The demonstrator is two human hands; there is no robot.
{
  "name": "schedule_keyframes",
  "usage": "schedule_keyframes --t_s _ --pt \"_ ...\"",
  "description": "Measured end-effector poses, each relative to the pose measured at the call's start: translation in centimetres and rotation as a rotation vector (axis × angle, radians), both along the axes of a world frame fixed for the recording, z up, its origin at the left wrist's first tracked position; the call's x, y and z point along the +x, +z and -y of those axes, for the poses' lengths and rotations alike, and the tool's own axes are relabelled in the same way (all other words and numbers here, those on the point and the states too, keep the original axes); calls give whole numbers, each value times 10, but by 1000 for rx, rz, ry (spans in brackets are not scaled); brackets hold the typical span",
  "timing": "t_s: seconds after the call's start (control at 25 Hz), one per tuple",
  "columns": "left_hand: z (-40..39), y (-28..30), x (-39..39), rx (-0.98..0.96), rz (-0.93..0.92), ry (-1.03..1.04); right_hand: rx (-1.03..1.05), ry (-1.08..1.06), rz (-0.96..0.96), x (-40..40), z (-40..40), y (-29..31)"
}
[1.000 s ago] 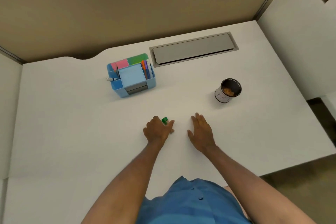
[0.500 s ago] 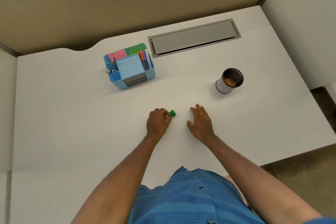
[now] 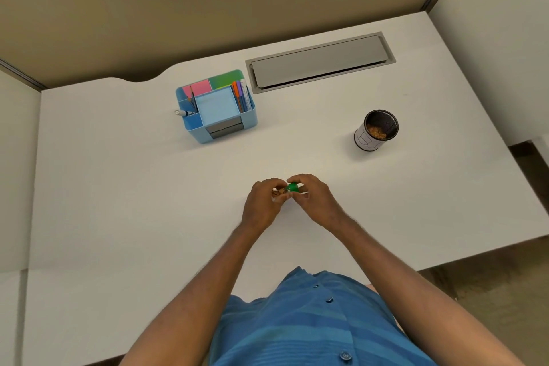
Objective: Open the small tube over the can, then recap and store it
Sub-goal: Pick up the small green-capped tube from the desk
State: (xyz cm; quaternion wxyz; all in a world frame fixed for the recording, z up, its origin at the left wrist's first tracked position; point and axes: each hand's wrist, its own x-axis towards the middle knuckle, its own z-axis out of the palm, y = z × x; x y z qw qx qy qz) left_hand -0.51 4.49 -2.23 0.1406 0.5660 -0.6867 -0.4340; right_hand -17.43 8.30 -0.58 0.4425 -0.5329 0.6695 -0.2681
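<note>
Since the earlier frame, the right hand (image 3: 315, 202) has left its flat rest on the bench (image 3: 118, 187) and closed in on the left hand (image 3: 264, 205); both hands now meet at the small tube (image 3: 280, 192), slightly farther from the body than before. Left grip: fingers wrapped around the tube body, holding it roughly level just above the bench; right grip: fingertips pinched on the green cap (image 3: 292, 186). Cap appears still seated on the tube; whether it has begun to turn cannot be told.

Judgement: the uncapping step is being set up, but in the wrong place; the can (image 3: 375, 131) stands well apart, up and to the right, open, with orange-brown material inside. Opening should be done over it, so the tube must first be carried there. Storage presumably means the blue organizer (image 3: 217, 107), up and to the left; that step is not yet due.
</note>
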Motion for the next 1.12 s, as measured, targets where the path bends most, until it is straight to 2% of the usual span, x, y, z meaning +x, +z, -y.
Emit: schedule_keyframes --t_s 0.32,0.76,1.12 --pt "-11 24 11 88 -95 -39 92 -19 123 -5 -12 20" --pt "-18 35 19 16 -52 -135 164 44 105 -9 -13 33" --pt "-18 34 20 5 -48 -109 191 74 77 -10 -6 38"
